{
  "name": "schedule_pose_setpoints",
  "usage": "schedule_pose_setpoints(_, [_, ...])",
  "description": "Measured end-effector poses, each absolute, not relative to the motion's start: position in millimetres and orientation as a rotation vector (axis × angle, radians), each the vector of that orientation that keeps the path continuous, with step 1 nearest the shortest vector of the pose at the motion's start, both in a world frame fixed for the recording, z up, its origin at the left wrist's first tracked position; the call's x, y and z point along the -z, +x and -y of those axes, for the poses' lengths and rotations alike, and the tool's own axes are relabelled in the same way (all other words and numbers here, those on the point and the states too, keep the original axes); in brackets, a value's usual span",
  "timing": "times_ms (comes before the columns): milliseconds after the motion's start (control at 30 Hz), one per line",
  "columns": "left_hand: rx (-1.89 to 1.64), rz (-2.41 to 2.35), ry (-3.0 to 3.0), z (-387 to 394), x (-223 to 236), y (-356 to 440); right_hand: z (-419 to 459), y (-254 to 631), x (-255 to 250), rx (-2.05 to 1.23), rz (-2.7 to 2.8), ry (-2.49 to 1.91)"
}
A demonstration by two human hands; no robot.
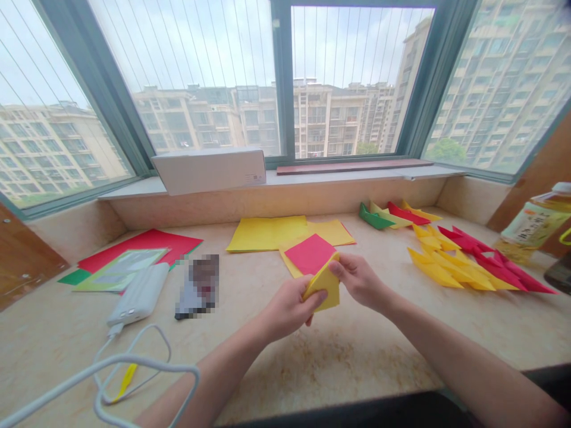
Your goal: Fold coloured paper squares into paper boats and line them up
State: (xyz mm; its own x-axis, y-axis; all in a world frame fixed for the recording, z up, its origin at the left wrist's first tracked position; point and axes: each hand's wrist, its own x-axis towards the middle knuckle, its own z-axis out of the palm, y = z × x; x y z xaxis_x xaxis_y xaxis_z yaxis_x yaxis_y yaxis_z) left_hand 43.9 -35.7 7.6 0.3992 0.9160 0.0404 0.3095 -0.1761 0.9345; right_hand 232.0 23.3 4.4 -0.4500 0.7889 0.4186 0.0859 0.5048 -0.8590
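Observation:
A folded piece of yellow paper (pixel 329 295) is held up between both hands, above the stone counter. My left hand (pixel 292 306) pinches its lower left side, thumb across the front. At its upper right corner, the fingers of my right hand (pixel 357 276) close on the edge. Just behind it lies a red paper square (pixel 308 254) on top of yellow sheets. Farther back is a stack of yellow paper (pixel 267 233). To the right sit several folded paper boats: yellow ones (pixel 450 267), dark red ones (pixel 504 261) and a green one (pixel 375 217).
At left are red sheets (pixel 143 249), a white power bank (pixel 139 294) with a looping white cable (pixel 147 362), and a small pixelated item (pixel 200 285). A white box (pixel 214 169) rests on the window sill. A labelled bottle (pixel 530 223) stands at far right.

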Motion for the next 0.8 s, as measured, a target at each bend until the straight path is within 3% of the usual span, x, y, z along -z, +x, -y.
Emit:
schedule_pose_setpoints(500, [-0.671,-0.78,1.409,39.2,-5.1,42.8,-19.9,232.7,-6.9,-1.138,1.761,-0.776])
schedule_pose_setpoints(667, [-0.893,-0.845,1.457,34.9,-2.2,43.6,-17.7,233.7,-7.9,-1.088,1.795,-0.821])
schedule_pose_setpoints(800, [-1.153,-1.136,1.886,30.1,-1.0,40.7,-16.8,229.3,-3.1,-0.975,1.763,-0.888])
